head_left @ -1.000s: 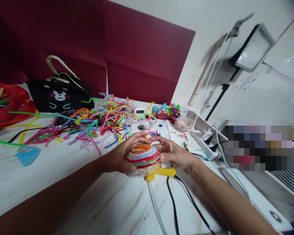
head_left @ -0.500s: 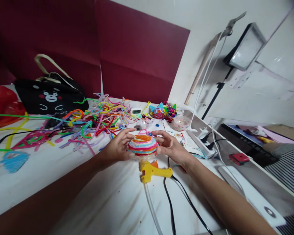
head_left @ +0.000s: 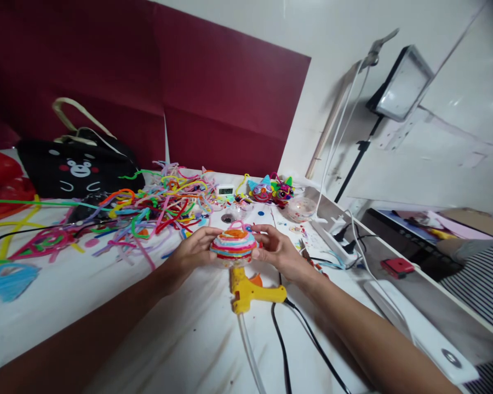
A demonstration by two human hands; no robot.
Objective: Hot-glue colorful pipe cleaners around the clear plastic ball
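Between my two hands sits a clear plastic ball (head_left: 233,247), its upper half wound with pipe cleaners in orange, white, blue, red and pink stripes. A pink loop and a small blue bead show at its top. My left hand (head_left: 194,253) is closed against the ball's left side, thumb in front. On the opposite side my right hand (head_left: 282,253) grips it with thumb and fingers, near the bead. Just in front, a yellow glue gun (head_left: 246,293) lies on the table, a clear glue stick out of its back; its nozzle end is hidden near the ball.
Loose pipe cleaners (head_left: 168,202) heap at the back left, before a black bag (head_left: 80,169). Behind the ball stand a small digital clock (head_left: 225,190), two decorated cat-eared balls (head_left: 271,189) and a clear bowl (head_left: 302,209). A power strip (head_left: 339,241) and cables run along the right.
The fingers of my left hand have come down from above the ball and now close against its side. The view has shifted slightly; the glue gun lies where it was.
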